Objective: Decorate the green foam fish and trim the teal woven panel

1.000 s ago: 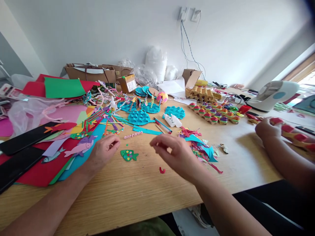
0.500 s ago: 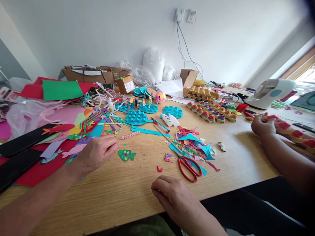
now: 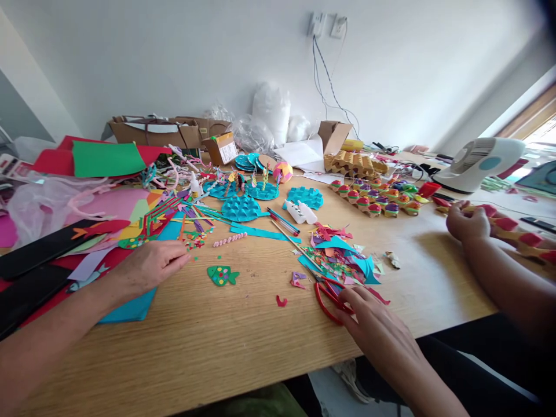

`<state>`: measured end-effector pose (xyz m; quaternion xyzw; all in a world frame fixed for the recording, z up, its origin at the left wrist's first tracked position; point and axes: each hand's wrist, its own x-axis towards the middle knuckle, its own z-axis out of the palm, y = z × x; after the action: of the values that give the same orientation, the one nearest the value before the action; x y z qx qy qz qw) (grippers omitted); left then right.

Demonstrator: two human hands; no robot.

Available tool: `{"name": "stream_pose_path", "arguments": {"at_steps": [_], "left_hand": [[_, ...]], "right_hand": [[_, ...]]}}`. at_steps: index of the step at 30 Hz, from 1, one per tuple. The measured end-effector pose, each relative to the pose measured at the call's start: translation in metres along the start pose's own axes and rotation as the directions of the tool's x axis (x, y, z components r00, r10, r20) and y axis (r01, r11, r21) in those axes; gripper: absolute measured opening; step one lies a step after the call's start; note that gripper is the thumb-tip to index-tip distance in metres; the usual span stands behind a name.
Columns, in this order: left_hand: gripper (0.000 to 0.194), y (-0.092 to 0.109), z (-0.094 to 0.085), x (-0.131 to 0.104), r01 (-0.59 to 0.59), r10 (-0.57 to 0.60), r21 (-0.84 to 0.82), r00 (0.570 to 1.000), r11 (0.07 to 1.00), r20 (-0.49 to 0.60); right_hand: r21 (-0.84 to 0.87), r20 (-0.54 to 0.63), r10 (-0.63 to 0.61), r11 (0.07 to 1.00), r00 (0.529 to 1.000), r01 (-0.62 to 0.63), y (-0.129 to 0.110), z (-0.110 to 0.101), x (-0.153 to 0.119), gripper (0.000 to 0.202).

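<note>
My left hand [image 3: 152, 266] rests over the coloured paper pile on the left, its fingers curled together; what they hold, if anything, is hidden. To its right lies a green paper fish [image 3: 223, 275] with coloured dots. My right hand [image 3: 373, 318] reaches over the handles of the red scissors [image 3: 326, 301], fingers apart and touching them. The scissor blades point up-left, beside a heap of paper scraps [image 3: 343, 255]. A small red scrap [image 3: 281, 301] lies left of the scissors.
Another person's hand [image 3: 468, 223] holds a painted egg-carton strip [image 3: 521, 234] at right. Farther back are blue egg-carton pieces [image 3: 243, 207], glue bottles [image 3: 300, 212], pens [image 3: 284, 223] and painted cartons [image 3: 373, 200]. A white fan [image 3: 482, 165] stands behind the other hand.
My right hand has moved right and forward from the table's front edge onto the scissor handles, its fingers opening. My left hand has shifted left, away from the green fish.
</note>
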<state>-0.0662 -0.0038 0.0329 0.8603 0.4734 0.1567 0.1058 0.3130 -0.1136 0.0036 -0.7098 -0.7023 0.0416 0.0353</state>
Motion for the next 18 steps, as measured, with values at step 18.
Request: {"name": "stream_pose_path", "arguments": {"at_steps": [18], "left_hand": [[0.032, -0.007, 0.01, -0.003, -0.137, 0.12, 0.138, 0.984, 0.981, 0.13]], "right_hand": [[0.099, -0.074, -0.015, 0.995, 0.997, 0.022, -0.005, -0.013, 0.013, 0.006]]}}
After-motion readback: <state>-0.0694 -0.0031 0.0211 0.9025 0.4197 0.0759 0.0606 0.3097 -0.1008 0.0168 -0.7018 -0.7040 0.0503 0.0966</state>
